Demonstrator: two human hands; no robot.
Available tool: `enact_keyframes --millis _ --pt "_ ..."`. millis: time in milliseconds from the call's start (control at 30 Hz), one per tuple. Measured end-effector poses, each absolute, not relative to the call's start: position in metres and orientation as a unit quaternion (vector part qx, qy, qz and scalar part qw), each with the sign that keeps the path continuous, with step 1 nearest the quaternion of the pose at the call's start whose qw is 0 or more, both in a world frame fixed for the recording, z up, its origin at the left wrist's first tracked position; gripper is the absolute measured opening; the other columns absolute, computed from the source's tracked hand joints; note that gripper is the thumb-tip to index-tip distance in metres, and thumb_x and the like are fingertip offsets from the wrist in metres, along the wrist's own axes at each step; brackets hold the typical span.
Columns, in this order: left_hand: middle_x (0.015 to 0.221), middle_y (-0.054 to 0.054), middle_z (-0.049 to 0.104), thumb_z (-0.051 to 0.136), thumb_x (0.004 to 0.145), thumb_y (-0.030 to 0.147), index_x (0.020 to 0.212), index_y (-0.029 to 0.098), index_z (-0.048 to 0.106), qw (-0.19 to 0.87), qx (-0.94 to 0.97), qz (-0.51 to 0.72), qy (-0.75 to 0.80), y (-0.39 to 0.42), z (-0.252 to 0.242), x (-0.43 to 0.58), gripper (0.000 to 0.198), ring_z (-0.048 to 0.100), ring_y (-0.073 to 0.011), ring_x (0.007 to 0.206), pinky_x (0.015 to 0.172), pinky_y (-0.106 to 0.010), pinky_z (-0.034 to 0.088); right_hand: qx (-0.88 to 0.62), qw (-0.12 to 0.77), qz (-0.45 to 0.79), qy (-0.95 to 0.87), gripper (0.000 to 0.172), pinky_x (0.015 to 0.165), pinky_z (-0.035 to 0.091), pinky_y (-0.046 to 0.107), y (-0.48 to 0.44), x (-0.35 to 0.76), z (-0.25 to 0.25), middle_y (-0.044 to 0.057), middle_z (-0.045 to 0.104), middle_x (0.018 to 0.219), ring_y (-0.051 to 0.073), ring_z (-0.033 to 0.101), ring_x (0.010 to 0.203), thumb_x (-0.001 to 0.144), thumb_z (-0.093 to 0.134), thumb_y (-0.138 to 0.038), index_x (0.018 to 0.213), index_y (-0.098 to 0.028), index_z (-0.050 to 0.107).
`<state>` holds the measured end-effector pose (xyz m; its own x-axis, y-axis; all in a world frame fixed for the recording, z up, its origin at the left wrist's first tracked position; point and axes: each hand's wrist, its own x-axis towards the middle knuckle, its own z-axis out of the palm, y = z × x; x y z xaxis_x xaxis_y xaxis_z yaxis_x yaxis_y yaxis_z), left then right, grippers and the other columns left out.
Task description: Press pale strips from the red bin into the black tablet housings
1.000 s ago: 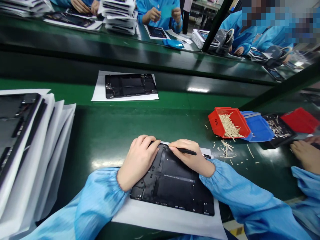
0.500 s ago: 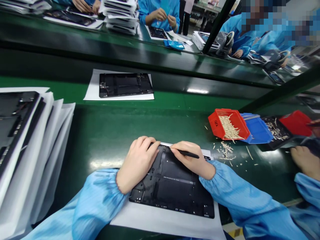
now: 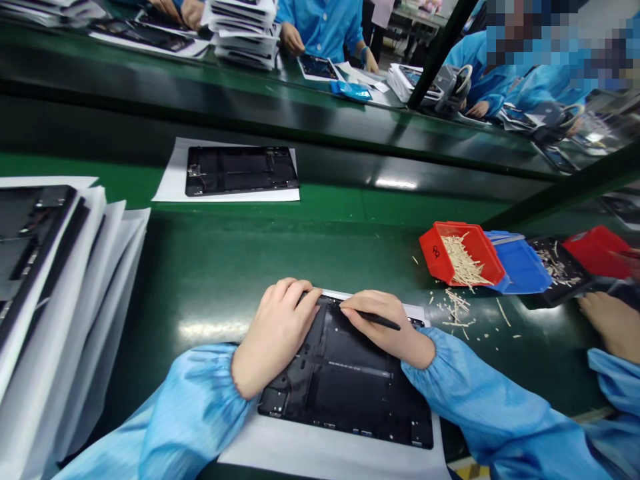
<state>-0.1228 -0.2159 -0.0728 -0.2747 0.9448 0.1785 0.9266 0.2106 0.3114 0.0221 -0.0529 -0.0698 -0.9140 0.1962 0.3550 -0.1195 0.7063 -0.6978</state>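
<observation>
An opened tablet housing [image 3: 350, 393], black with its inside facing up, lies on a white paper sheet [image 3: 320, 453] in front of me. My left hand [image 3: 280, 327] holds its upper left edge, fingers curled over the rim and thumb on the inner face. My right hand [image 3: 385, 323] is closed in a pinch on a slim black pen-like tool [image 3: 377, 320], held slanted. The tool's tip is at the housing's upper edge near my left thumb, mostly hidden by the fingers, so its exact kind cannot be told.
A stack of housings and paper [image 3: 65, 300] stands at left. Another tablet housing [image 3: 243, 171] lies on paper on the green strip ahead. A red bin [image 3: 435, 257] of pale slivers, with some spilled, and a blue bin [image 3: 525, 267] are at right, near another person's hand [image 3: 610, 323].
The housing on the green strip has shifted left. Across the bench, a co-worker's hands have moved apart and down. My hands keep nearly the same pose at the housing.
</observation>
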Motion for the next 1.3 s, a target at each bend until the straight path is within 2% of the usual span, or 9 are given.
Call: enact_keyframes --millis 300,500,733,967,1167,1300 --pt "0.11 -0.01 0.058 0.043 0.092 0.022 0.119 0.019 0.055 0.009 0.604 0.203 0.771 -0.216 -0.075 -0.124 0.03 0.048 -0.0245 0.104 0.087 -0.043 0.043 -0.007 0.206 0.388 -0.898 0.015 0.077 0.052 0.031 -0.053 0.023 -0.072 0.004 0.069 0.09 0.017 0.064 0.083 0.091 0.055 -0.019 0.101 -0.022 0.065" --pt "0.108 -0.008 0.06 0.043 0.093 0.026 0.12 0.021 0.054 0.028 0.602 0.211 0.77 -0.214 -0.072 -0.128 0.03 0.049 -0.0224 0.1 0.086 -0.04 0.042 -0.063 0.195 0.403 -0.892 0.013 0.071 0.051 0.027 -0.053 0.02 -0.064 0.004 0.069 0.084 0.014 0.064 0.075 0.09 0.056 -0.022 0.091 -0.019 0.068" --pt "0.096 -0.004 0.061 0.041 0.095 0.03 0.104 0.021 0.061 0.051 0.62 0.201 0.756 -0.212 -0.065 -0.132 0.024 0.049 -0.0198 0.093 0.082 -0.037 0.039 -0.038 0.187 0.411 -0.892 0.013 0.074 0.049 0.027 -0.058 0.013 -0.064 0.002 0.069 0.086 0.014 0.063 0.077 0.09 0.055 -0.02 0.093 -0.02 0.067" --pt "0.092 -0.004 0.061 0.044 0.094 0.028 0.107 0.021 0.061 -0.001 0.668 0.133 0.732 -0.213 -0.06 -0.136 0.022 0.052 -0.0194 0.089 0.076 -0.035 0.039 -0.011 0.164 0.404 -0.9 0.015 0.077 0.048 0.03 -0.063 0.013 -0.066 0.004 0.068 0.09 0.015 0.061 0.081 0.092 0.052 -0.02 0.099 -0.019 0.066" --pt "0.089 -0.005 0.06 0.043 0.093 0.018 0.103 0.015 0.06 -0.049 0.72 0.056 0.69 -0.21 -0.056 -0.136 0.02 0.052 -0.0193 0.086 0.075 -0.035 0.04 -0.038 0.195 0.419 -0.886 0.013 0.074 0.048 0.029 -0.063 0.01 -0.071 0.003 0.068 0.085 0.015 0.061 0.077 0.091 0.054 -0.021 0.092 -0.019 0.066" --pt "0.089 -0.004 0.06 0.042 0.093 0.018 0.102 0.015 0.06 -0.057 0.722 0.055 0.687 -0.21 -0.057 -0.135 0.02 0.052 -0.0193 0.086 0.075 -0.035 0.04 -0.041 0.199 0.418 -0.886 0.013 0.072 0.048 0.028 -0.062 0.01 -0.071 0.003 0.068 0.083 0.014 0.061 0.075 0.091 0.054 -0.021 0.09 -0.019 0.067"
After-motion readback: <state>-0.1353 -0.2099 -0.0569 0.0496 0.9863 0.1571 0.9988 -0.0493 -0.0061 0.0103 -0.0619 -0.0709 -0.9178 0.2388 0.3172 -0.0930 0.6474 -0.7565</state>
